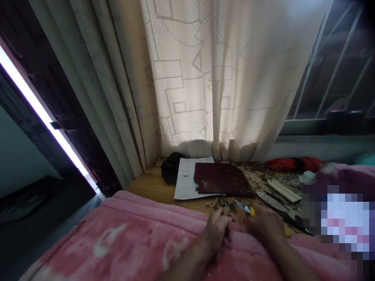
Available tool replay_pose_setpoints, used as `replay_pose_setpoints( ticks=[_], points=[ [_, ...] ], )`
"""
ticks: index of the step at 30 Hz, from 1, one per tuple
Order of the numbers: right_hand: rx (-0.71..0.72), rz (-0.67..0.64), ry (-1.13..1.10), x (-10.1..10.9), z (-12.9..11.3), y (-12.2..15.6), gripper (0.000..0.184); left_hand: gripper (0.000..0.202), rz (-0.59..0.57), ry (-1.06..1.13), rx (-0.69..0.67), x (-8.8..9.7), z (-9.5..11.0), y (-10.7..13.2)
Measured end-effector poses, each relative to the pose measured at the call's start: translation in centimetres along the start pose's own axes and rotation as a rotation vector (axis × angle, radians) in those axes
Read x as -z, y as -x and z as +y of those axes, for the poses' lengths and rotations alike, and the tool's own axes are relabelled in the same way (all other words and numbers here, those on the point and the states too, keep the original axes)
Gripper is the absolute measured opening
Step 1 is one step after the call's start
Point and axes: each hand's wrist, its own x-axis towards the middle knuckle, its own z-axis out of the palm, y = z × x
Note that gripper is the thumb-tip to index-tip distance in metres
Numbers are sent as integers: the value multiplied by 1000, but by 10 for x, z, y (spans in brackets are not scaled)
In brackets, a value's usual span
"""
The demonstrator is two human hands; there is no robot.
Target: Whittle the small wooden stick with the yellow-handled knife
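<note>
My left hand (215,230) is closed around a small wooden stick (226,210), whose tip shows above my fingers. My right hand (265,224) grips a yellow-handled craft knife (252,212), with its metal blade (241,207) pointing left toward the stick. Blade and stick are close, but I cannot tell whether they touch. My fingers hide most of the knife handle, and a bit of yellow shows beyond my right hand. Both hands rest over the edge of a pink quilted blanket (125,230), above scattered wood shavings (260,175).
A wooden tabletop (149,185) holds a dark red sandpaper sheet (222,179), a printed white paper (187,179), a black bag (172,168), pale wood strips (283,191) and red cloth (288,164). A sheer patterned curtain (205,78) hangs behind. A blurred patch covers the lower right.
</note>
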Motion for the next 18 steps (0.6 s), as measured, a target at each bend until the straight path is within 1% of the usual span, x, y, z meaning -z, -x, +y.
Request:
replay_pose_setpoints(
  ticks=[5, 11, 15, 18],
  points=[
    [-6, -1, 16, 0, -1, 1, 18, 21, 40, -52, 1, -2, -2, -3],
    [-9, -9, 45, 0, -1, -1, 19, 35, -12, 120, 96, 2, -1, -1],
    [-23, -15, 70, 3, -4, 0, 18, 29, -31, 120, 120, 1, -3, -3],
    [-24, 14, 81, 4, -5, 1, 17, 26, -12, 81, 65, 0, -3, -3]
  ],
)
